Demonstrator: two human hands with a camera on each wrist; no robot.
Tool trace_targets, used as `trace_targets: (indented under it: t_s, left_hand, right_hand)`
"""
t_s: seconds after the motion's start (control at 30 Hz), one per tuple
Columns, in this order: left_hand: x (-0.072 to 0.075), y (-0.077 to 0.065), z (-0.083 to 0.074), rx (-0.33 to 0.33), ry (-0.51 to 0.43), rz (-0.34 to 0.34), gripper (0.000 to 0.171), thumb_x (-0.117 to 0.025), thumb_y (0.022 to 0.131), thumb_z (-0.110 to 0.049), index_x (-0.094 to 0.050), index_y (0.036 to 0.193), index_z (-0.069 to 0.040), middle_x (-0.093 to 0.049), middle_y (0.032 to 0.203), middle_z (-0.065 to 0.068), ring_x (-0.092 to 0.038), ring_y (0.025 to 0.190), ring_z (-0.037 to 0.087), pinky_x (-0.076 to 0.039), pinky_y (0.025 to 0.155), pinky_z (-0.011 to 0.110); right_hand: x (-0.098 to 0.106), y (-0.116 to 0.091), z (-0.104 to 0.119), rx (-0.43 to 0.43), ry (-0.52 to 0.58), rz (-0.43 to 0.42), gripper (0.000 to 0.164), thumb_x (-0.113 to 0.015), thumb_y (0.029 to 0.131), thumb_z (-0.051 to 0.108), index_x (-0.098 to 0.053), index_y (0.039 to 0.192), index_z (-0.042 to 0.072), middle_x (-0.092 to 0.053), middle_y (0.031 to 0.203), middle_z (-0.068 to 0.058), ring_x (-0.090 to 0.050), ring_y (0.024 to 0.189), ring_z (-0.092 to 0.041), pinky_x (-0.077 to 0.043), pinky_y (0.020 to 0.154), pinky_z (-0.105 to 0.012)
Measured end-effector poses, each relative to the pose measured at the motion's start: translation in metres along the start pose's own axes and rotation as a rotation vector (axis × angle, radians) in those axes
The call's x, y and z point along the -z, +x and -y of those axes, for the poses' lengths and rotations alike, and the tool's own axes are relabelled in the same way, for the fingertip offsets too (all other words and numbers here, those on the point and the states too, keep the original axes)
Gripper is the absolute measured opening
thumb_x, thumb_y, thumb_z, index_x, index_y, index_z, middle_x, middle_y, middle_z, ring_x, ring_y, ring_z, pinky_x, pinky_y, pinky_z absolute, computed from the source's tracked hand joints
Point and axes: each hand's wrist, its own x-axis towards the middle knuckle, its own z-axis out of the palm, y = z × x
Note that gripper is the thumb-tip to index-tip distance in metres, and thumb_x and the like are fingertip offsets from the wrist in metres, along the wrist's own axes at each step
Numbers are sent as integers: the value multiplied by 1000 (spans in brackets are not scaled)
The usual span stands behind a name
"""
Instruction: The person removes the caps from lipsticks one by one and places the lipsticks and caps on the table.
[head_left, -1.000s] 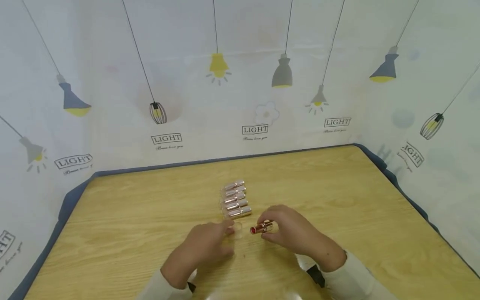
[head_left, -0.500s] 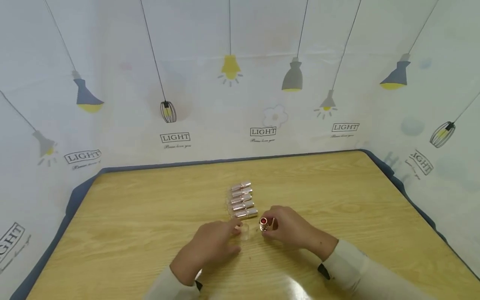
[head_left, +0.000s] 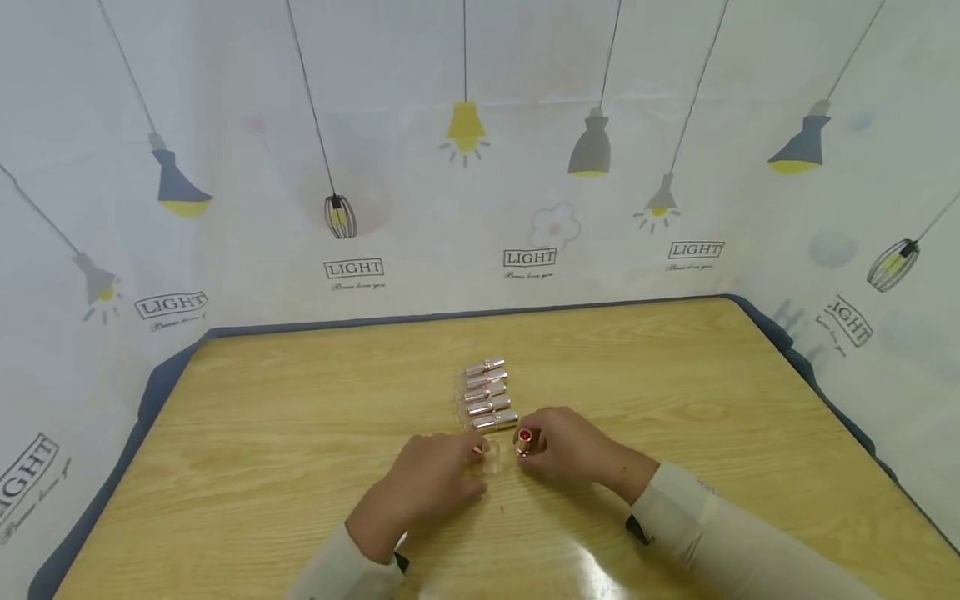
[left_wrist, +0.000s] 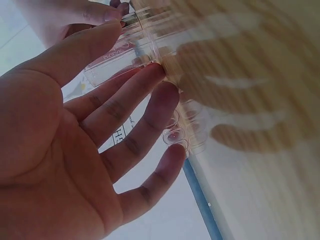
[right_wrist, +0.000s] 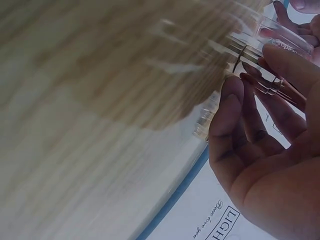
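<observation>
Between its thumb and fingers my right hand (head_left: 566,446) holds a shiny rose-gold lipstick tube (head_left: 524,442), upright at the table with its red top facing up. The tube (right_wrist: 270,86) also shows in the right wrist view, partly covered by fingers. To its left a clear cap (head_left: 491,458) stands on the table. My left hand (head_left: 435,475) is beside this cap, fingers loosely bent, its fingertips right at the cap's side. In the left wrist view the clear cap (left_wrist: 107,62), with small print on it, appears past the thumb and fingers.
Several lipsticks (head_left: 487,396) with shiny tubes and clear ends lie in a slanted row just behind the hands. The wooden table (head_left: 300,400) has a dark blue edge at the back. A wall covering (head_left: 420,208) printed with lamps surrounds it. A tiny red speck (head_left: 502,509) lies in front.
My right hand has turned the lipstick tube from lying sideways, red end toward the cap, to upright. The left hand has stayed by the cap. The head view has shifted slightly.
</observation>
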Motion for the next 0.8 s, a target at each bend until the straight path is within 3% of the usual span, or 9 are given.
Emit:
trace_targets:
  t_s: [0.57, 0.8]
  left_hand:
    - [-2, 5, 0, 37, -31, 14, 30, -78, 86, -31, -68, 111, -17, -76, 109, -5, -72, 99, 20, -54, 84, 42]
    - [-2, 3, 1, 50, -42, 29, 29, -79, 85, -29, -69, 110, -18, -75, 109, -5, -71, 99, 21, -54, 82, 41]
  right_hand:
    - [-1, 2, 3, 43, -7, 19, 11, -80, 84, 11, -70, 90, 12, -67, 82, 6, -59, 75, -6, -49, 68, -23]
    - [13, -1, -1, -11, -34, 69, 18, -71, 89, 6, -70, 105, 13, -67, 89, 1, -60, 76, -9, -51, 69, -28]
